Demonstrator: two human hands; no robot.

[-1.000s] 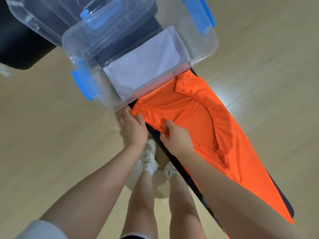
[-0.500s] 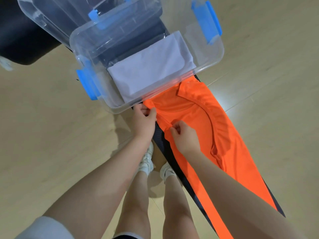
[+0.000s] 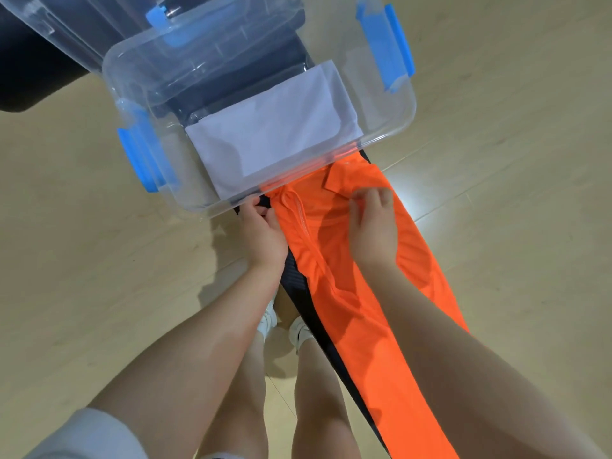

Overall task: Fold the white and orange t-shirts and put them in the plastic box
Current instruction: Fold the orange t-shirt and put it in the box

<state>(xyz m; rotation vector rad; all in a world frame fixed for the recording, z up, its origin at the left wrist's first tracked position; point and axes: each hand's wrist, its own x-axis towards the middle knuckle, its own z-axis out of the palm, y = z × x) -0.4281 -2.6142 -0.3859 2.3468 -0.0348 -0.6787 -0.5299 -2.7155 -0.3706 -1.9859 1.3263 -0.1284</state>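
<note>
you stood over a narrow dark counter (image 3: 299, 286) with the orange t-shirt (image 3: 374, 293) laid along it, running from the near wall of the plastic box (image 3: 390, 135) down toward the lower right of the view. your left hand (image 3: 263, 231) was closed on the shirt's left edge just below the box, thumb and fingers pinched around a gathered fold of orange cloth. your right hand (image 3: 374, 223) lay on top of the shirt near the collar end, fingers curled down and pinching a bit of the fabric beside a small turned-back flap. a seam ran between your two hands, and the cloth there was bunched and wrinkled rather than flat. the white t-shirt (image 3: 275, 137) sat already folded into a flat rectangle inside the clear box, against the box's near wall. the box had blue latches (image 3: 399, 48) on its sides, and its clear lid (image 3: 185, 38) lay tilted across its far end. the orange shirt's top edge touched or slipped just under the box's near rim; i could not tell which. your two feet in white shoes (image 3: 299, 329) showed on the pale wooden floor (image 3: 99, 260) below the counter's edge.
</note>
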